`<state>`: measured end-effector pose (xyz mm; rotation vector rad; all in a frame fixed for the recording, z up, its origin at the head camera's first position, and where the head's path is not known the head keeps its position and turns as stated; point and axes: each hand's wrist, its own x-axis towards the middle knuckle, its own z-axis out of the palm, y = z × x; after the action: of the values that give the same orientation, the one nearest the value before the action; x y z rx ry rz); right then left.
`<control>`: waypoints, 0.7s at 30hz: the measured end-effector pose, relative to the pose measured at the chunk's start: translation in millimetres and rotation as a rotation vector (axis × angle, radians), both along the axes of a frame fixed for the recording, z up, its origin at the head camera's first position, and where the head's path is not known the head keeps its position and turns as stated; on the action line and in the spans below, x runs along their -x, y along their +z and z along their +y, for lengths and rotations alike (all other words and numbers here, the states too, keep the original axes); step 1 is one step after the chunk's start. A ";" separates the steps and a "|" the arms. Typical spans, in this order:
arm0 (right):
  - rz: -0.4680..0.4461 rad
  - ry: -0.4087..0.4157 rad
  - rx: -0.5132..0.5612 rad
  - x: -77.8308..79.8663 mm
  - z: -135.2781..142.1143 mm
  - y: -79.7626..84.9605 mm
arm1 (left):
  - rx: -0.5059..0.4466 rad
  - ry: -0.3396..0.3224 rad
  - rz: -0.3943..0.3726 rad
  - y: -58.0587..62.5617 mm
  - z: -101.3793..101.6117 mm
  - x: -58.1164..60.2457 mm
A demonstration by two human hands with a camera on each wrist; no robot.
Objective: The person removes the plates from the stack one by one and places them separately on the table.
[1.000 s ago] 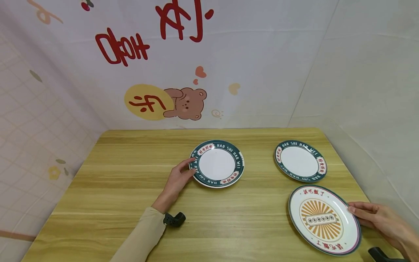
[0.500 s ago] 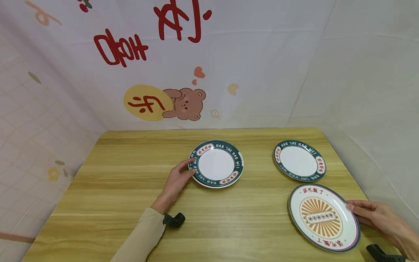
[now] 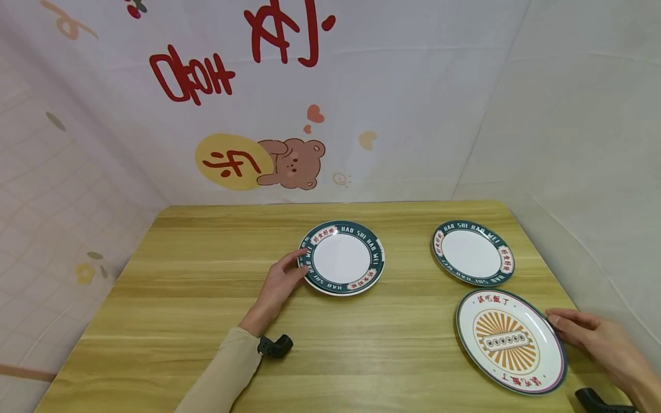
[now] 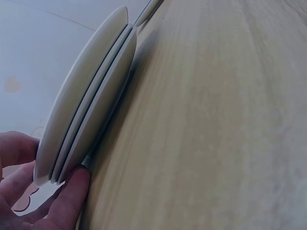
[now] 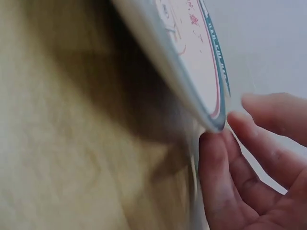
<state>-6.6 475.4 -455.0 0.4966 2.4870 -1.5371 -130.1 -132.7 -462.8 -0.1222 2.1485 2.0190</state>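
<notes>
A stack of dark-green-rimmed plates [image 3: 342, 259] sits mid-table. My left hand [image 3: 279, 287] grips its left edge. In the left wrist view, three stacked plate edges [image 4: 86, 98] lie between the fingers, with a fingertip under the lowest one. At the front right lies a white plate with an orange sunburst [image 3: 511, 342]. My right hand [image 3: 594, 338] is at its right rim, its fingers fairly straight. In the right wrist view, one fingertip touches the rim [image 5: 192, 103] from below, while the other fingers stand slightly apart from it.
Another green-rimmed plate [image 3: 472, 253] lies at the back right, behind the sunburst plate. The wooden table [image 3: 206, 258] meets a printed cloth wall [image 3: 413, 115] at the back. A white cloth [image 3: 594, 172] hangs along the right side.
My right hand has eased back from the sunburst plate, its thumb sliding off the rim. That plate has settled slightly. The left hand and its plate stack stay put.
</notes>
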 end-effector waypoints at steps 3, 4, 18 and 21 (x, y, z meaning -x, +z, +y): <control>0.034 -0.018 0.050 1.2 -2.6 5.1 | 0.002 -0.002 0.001 -0.1 -0.3 0.2; 0.050 -0.019 0.051 1.8 -3.8 7.3 | 0.005 -0.003 0.003 -0.4 -0.5 0.3; 0.268 0.096 0.027 13.7 -50.8 47.7 | 0.017 0.009 0.007 0.3 1.0 0.9; 0.316 0.105 0.190 18.8 -70.2 55.0 | 0.014 0.019 0.006 -0.6 1.0 1.0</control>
<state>-25.5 405.2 -400.0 0.0970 2.4970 -1.9104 -131.1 -131.6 -463.4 -0.1398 2.1733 2.0177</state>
